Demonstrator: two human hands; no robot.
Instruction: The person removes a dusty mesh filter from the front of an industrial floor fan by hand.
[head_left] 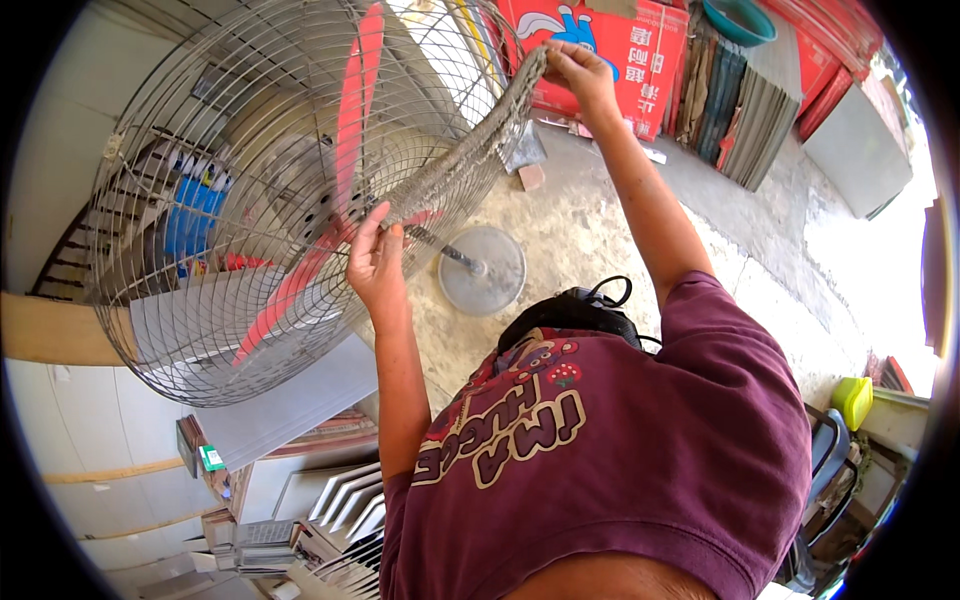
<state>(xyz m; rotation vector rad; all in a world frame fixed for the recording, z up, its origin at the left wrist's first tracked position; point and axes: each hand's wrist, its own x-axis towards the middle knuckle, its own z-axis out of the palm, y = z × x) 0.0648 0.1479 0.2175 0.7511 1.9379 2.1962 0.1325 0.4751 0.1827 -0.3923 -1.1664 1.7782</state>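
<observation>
A large floor fan's round wire cage (300, 170) fills the upper left, with red blades (357, 110) inside it. A grey, fuzzy strip that looks like a dusty rag (465, 155) stretches along the cage's right rim. My right hand (585, 78), arm reaching far out, pinches the strip's upper end. Lower down, at the near side of the cage, my left hand (377, 262) has thumb and fingers together at the strip's other end. Below the cage, the fan's round grey base (482, 270) rests on the floor.
Red printed cartons (600, 60) and upright stacks of tiles (765, 120) line the far side, with a teal basin (740, 20) on top. A grey panel (290, 400) and tile racks (350, 495) lie at the left. A yellow-green container (852, 402) is at the right.
</observation>
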